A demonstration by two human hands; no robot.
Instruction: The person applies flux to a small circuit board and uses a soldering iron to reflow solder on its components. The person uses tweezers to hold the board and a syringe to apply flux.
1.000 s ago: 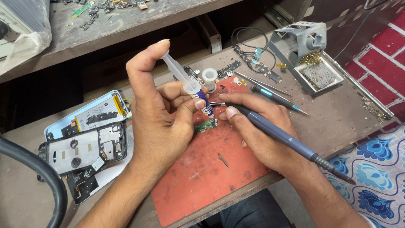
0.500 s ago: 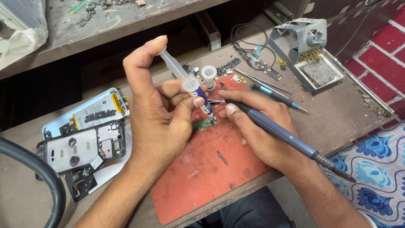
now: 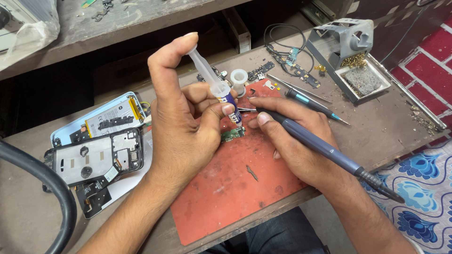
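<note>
since the earlier pictures the left hand is tipping the syringe a bit more upright, and the thumb is sitting right on top of the plunger. the rest is staying much the same.

the left hand is squeezing the syringe between thumb and fingers, with its nose pointing down at the small green board. it looks like it is being held that way so the paste can drop right on the board. the board is lying on the red mat, just under both hands.

the right hand is gripping the blue soldering pen like a pencil, its metal tip waiting beside the syringe nose, close to the board.

to the left an open phone is lying in parts. behind the hands a small white spool, tweezers and a second pen tool are resting on the table. a grey stand with a sponge tray is sitting far right. a thick black hose is curving at the near left. the fingers are crowding over the board, hiding most of it.
</note>
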